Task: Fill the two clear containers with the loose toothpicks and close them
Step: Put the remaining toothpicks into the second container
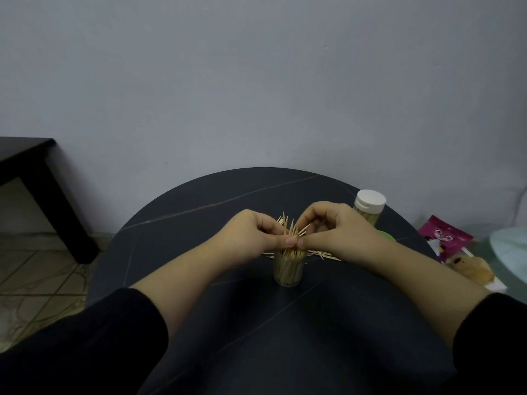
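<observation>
A clear container (pixel 288 270) stands upright and lidless at the middle of the round dark table (pixel 199 218), packed with toothpicks. A bunch of toothpicks (pixel 289 228) sticks up out of its mouth. My left hand (pixel 253 233) pinches that bunch from the left, and my right hand (pixel 333 226) pinches it from the right, just above the rim. Loose toothpicks (pixel 325 254) lie flat on the table behind the container. A second clear container (pixel 368 206), full and closed with a white cap, stands at the back right.
A green round object (pixel 387 235) shows partly behind my right wrist. Off the table's right edge lie a pink packet (pixel 445 238) and a pale plate (pixel 510 252). A dark side table (pixel 25 163) stands at the left over tiled floor.
</observation>
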